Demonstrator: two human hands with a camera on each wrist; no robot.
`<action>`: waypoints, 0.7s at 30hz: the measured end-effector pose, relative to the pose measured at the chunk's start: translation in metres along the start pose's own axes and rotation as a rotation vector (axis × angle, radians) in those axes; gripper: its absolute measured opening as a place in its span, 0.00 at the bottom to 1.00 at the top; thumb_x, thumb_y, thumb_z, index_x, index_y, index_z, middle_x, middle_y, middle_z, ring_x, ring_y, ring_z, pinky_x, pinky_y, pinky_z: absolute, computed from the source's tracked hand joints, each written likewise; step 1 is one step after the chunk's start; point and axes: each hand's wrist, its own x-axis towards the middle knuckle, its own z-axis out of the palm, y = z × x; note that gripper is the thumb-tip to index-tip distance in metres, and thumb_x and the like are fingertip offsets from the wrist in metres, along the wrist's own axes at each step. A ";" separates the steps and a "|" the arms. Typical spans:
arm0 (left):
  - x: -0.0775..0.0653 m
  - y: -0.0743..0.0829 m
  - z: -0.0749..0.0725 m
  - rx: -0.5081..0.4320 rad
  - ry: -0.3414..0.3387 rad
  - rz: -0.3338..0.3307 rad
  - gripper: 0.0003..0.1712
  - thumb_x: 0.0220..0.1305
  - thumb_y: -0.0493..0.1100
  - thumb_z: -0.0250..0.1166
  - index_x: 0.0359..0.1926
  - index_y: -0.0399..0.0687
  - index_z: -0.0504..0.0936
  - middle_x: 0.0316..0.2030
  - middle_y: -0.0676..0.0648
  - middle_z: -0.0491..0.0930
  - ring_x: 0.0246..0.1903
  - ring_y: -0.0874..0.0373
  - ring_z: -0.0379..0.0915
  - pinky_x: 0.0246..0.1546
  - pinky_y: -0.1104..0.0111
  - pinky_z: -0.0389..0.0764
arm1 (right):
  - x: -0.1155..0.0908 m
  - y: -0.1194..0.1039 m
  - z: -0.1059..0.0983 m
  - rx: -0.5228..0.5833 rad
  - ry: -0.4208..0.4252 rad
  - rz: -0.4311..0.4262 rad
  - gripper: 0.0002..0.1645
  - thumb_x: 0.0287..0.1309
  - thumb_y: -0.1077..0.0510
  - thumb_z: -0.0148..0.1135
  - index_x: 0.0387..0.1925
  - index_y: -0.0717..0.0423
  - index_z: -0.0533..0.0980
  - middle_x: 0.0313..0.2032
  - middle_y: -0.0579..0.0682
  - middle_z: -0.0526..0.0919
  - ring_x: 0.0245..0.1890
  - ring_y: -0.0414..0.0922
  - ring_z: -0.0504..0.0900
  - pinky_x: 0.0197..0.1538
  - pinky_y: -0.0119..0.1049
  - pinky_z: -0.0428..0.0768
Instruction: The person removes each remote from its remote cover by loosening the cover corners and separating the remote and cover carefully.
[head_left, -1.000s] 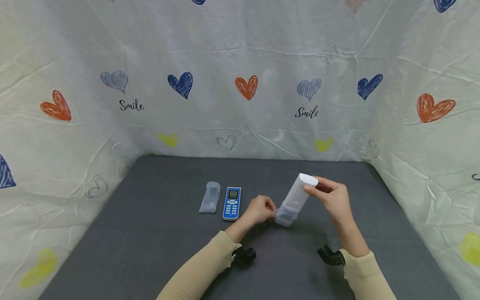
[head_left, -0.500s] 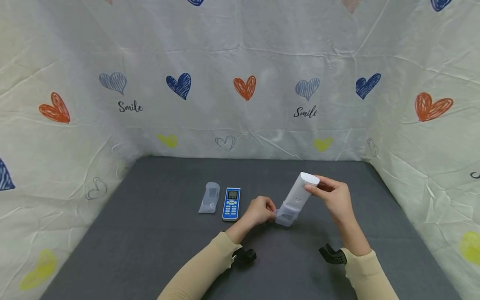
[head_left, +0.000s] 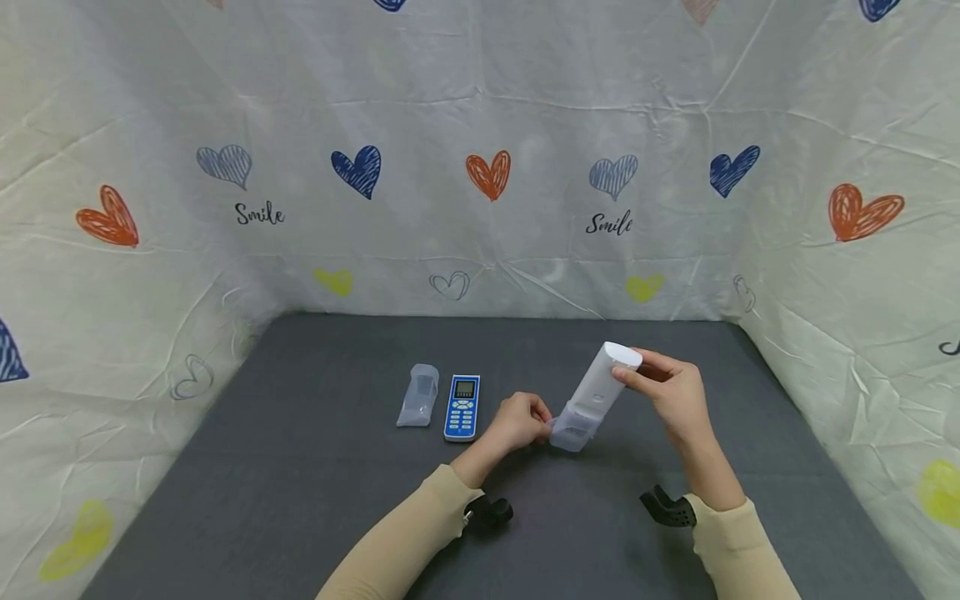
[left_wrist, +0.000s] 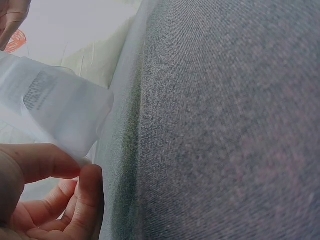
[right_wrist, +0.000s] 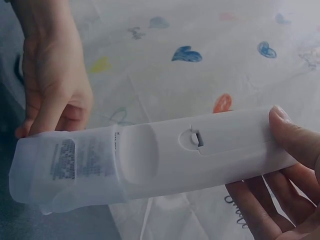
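My right hand [head_left: 673, 398] grips the upper end of a white remote control [head_left: 600, 377], thumb on one face and fingers on the other. The remote leans to the right, its battery cover [right_wrist: 230, 137] showing in the right wrist view. A translucent soft sleeve [head_left: 574, 428] covers its lower end, close over the table, and printed text shows through it. My left hand [head_left: 519, 418] pinches the sleeve's edge between thumb and forefinger [left_wrist: 90, 195]. Left of that hand, a blue remote control [head_left: 461, 408] with a small screen lies face up.
Another translucent sleeve [head_left: 418, 396] lies just left of the blue remote. The table has a dark grey cloth [head_left: 300, 467]. White sheeting [head_left: 420, 242] printed with hearts rises at the back and both sides.
My right hand and the white remote have shifted slightly up and to the right. My left hand and the sleeve's lower end have stayed nearly still.
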 end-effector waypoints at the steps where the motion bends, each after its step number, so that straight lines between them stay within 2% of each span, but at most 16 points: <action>1: 0.000 0.000 0.000 -0.001 -0.001 -0.004 0.03 0.51 0.32 0.68 0.25 0.40 0.81 0.18 0.51 0.77 0.16 0.63 0.72 0.17 0.73 0.70 | 0.000 0.000 0.000 -0.001 0.001 -0.001 0.28 0.47 0.59 0.73 0.50 0.68 0.78 0.34 0.34 0.84 0.36 0.35 0.82 0.40 0.28 0.81; 7: 0.001 0.000 -0.001 -0.011 0.009 -0.008 0.03 0.49 0.32 0.68 0.26 0.40 0.82 0.18 0.51 0.78 0.16 0.63 0.72 0.17 0.73 0.71 | 0.000 0.001 -0.003 0.010 0.007 -0.007 0.27 0.48 0.59 0.73 0.50 0.69 0.78 0.35 0.35 0.84 0.36 0.35 0.82 0.40 0.28 0.81; 15: 0.009 -0.001 -0.004 -0.056 0.061 -0.014 0.03 0.47 0.31 0.67 0.27 0.39 0.82 0.19 0.48 0.80 0.16 0.60 0.77 0.17 0.72 0.73 | 0.001 0.009 -0.011 0.020 0.000 -0.004 0.24 0.47 0.59 0.73 0.48 0.63 0.80 0.37 0.36 0.84 0.36 0.35 0.82 0.40 0.28 0.82; 21: 0.015 0.000 -0.005 -0.119 0.091 -0.031 0.03 0.47 0.30 0.66 0.27 0.37 0.81 0.20 0.47 0.80 0.16 0.60 0.78 0.20 0.68 0.80 | -0.001 0.011 -0.015 0.007 -0.027 -0.003 0.26 0.47 0.59 0.73 0.49 0.62 0.79 0.39 0.35 0.83 0.38 0.35 0.82 0.41 0.27 0.81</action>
